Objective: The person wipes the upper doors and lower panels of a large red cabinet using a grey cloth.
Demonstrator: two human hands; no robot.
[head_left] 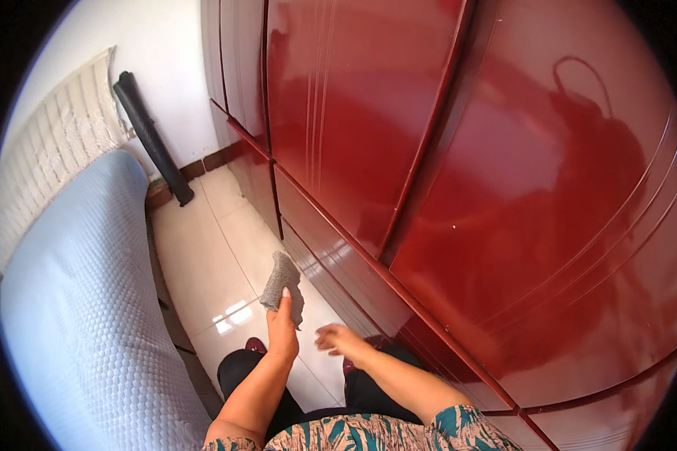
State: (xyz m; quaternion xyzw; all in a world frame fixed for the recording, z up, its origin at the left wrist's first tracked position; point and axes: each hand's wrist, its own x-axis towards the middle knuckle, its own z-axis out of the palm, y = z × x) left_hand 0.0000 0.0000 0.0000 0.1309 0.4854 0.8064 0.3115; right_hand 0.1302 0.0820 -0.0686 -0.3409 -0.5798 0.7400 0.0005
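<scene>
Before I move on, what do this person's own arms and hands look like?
The left hand and right hand are ungloved, and the forearms are bare, with no wristwear visible. The short sleeves carry a teal, peach and dark leaf-like print. The right hand is blurred, so finer details are unclear.

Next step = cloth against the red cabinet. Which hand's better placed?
Left, I'd say: the left hand already has the grey cloth gripped, thumb on top. The right hand looks empty and would need a handover before bringing cloth to the red cabinet.
</scene>
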